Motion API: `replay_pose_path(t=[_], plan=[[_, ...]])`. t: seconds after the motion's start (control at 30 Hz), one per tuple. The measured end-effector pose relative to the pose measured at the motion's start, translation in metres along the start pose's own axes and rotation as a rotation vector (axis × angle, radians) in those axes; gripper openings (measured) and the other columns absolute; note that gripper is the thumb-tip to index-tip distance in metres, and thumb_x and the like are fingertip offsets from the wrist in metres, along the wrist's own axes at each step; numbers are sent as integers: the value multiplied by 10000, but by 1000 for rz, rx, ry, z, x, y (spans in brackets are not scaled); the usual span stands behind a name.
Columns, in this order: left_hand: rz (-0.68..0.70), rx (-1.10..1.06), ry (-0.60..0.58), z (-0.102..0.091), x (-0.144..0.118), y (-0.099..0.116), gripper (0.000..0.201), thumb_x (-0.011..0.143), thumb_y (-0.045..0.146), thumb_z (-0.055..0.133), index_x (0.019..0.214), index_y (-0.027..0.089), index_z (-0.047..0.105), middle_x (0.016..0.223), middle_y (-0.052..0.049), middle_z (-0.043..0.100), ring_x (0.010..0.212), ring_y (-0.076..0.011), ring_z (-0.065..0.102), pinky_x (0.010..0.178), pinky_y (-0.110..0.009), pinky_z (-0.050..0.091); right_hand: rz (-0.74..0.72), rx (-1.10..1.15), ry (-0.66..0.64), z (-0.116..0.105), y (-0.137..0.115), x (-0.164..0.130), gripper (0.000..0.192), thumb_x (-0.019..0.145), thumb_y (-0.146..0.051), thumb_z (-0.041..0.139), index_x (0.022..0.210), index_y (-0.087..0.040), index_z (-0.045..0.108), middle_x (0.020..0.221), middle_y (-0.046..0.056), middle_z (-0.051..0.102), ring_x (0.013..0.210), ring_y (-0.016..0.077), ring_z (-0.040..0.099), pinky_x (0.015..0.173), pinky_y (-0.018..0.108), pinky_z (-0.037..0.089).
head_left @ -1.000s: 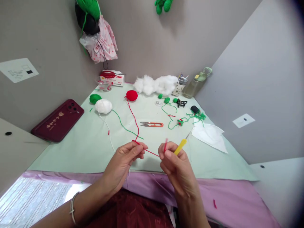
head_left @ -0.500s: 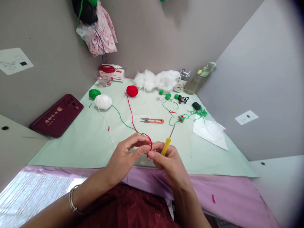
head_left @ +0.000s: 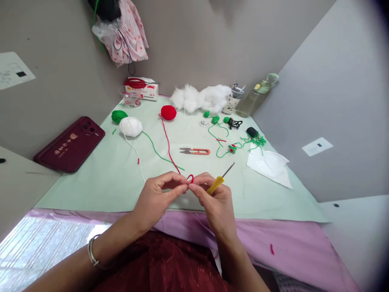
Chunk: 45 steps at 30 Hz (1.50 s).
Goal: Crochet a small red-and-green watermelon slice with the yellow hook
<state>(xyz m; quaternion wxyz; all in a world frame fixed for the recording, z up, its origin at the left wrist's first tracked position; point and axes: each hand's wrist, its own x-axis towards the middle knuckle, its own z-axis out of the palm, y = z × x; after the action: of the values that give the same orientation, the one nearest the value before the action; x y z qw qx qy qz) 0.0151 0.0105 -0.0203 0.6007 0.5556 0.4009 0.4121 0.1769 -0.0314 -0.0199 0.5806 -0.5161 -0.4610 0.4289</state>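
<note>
**Red yarn loop pinched between two hands at the near edge**

Where the pale green mat (head_left: pixel 121 182) covers the bench, it carries nearly everything, with a purple cloth (head_left: pixel 288 251) along its near edge. A maroon phone (head_left: pixel 69 144) lies off the mat's left edge. White stuffing (head_left: pixel 199 98) is heaped at the far edge, a water bottle (head_left: pixel 255 98) beside it near the far right corner. White paper (head_left: pixel 269 166) lies by the right edge. A white yarn ball (head_left: pixel 130 126) and a green yarn ball (head_left: pixel 119 116) sit near the far left corner; the red yarn ball (head_left: pixel 168 112) sits mid-far. Orange-handled snips (head_left: pixel 194 151) lie at the centre, green yarn scraps (head_left: pixel 234 144) to their right.

Left hand (head_left: pixel 158 196): thumb and forefinger pressed together on the red yarn (head_left: pixel 168 146), which runs from the ball to the near edge. Right hand (head_left: pixel 212 198): fingertips pinching the same strand, touching the left fingertips, while gripping a yellow-handled crochet hook (head_left: pixel 217 183), tip pointing away to the right. A small red loop (head_left: pixel 190 177) stands up between the two pinches.
</note>
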Motion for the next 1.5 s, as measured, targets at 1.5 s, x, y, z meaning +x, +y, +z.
replay_pose_path(t=[1.5], plan=[[-229, -363, -176, -8, -1, 12, 178, 831, 318, 821, 765, 201, 705, 917, -31, 718, 881, -196, 653, 879, -332, 491, -110, 153, 110, -7, 6, -9, 205, 1004, -393, 684, 886, -240, 751, 742, -2, 690, 696, 147, 620, 700, 293, 507]])
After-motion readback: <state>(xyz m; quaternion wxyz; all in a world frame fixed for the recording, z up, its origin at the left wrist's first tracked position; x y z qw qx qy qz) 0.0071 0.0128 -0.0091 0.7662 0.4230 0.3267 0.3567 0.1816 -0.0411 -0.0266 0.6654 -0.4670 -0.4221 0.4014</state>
